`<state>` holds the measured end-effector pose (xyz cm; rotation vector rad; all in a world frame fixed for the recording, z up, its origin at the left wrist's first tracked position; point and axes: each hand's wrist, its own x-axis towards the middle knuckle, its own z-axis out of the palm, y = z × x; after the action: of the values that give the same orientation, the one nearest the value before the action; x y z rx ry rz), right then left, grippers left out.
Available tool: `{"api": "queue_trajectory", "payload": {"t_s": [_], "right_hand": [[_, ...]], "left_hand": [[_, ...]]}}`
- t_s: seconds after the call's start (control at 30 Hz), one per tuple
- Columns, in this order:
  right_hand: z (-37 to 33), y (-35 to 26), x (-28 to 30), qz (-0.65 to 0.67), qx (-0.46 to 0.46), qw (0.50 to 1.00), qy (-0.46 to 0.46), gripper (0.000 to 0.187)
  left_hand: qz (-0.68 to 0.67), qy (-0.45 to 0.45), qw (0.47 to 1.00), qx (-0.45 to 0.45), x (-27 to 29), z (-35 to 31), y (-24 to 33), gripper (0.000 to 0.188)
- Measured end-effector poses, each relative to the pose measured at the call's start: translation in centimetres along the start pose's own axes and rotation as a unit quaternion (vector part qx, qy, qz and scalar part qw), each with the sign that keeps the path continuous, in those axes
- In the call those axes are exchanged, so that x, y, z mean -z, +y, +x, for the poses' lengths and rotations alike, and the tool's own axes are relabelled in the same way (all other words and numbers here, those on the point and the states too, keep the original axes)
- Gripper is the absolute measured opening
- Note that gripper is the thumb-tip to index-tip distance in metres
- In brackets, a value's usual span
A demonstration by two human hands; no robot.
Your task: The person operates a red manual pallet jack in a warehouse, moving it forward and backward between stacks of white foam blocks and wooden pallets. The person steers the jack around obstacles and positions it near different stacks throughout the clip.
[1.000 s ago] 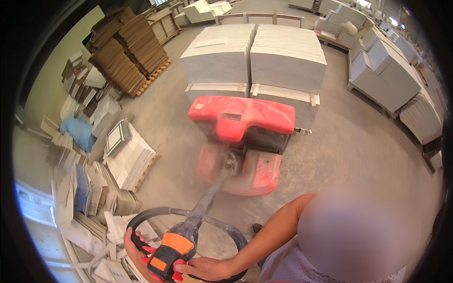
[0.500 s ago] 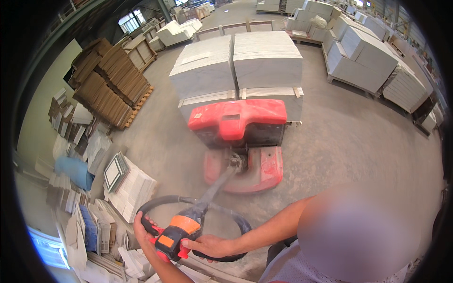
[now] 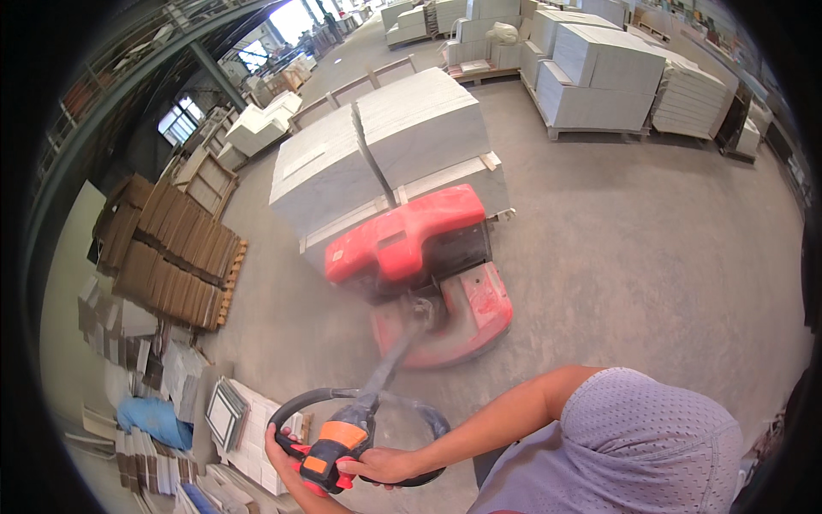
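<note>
Both my hands are on the control handle of a red electric pallet truck [image 3: 402, 244]. My left hand [image 3: 278, 451] is closed round the left side of the black looped handle [image 3: 304, 398], beside a red control. My right hand [image 3: 383, 465] grips the handle's right side, its thumb against the red control there. Between them sits the black and orange control head [image 3: 330, 445]. A grey tiller arm [image 3: 394, 360] joins it to the truck's base. Beyond the red cover stand two blocks of upright white stone slabs [image 3: 419, 124], with wooden strips below them.
At the left, flattened brown cardboard [image 3: 175, 274] is stacked on a wooden pallet. Nearer lie stone offcuts [image 3: 180, 368], a blue sheet [image 3: 154, 420] and a stack of white tiles [image 3: 257, 437]. Large white blocks [image 3: 599, 77] stand on pallets at the far right. A steel beam [image 3: 214, 73] rises far left.
The whole scene has turned in view: the truck and slabs now slant, and the far-right blocks have shifted left and up. Both hands keep their hold on the handle.
</note>
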<state>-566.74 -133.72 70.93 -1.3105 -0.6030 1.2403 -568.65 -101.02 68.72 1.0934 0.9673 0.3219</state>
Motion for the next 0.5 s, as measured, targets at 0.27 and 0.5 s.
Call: {"api": "queue_trajectory", "payload": {"t_s": [0.27,0.5], "right_hand": [[5.5,-7.6,21.6,-0.003,-0.011,0.998,0.056,0.087],[0.4,-10.9,30.0,-0.416,-0.017,0.88,0.228,0.055]], "left_hand": [[0.381,-0.059,0.872,-0.302,-19.8,14.7,5.3,0.047],[0.525,-0.273,0.605,-0.533,-29.6,15.4,6.2,0.029]]}}
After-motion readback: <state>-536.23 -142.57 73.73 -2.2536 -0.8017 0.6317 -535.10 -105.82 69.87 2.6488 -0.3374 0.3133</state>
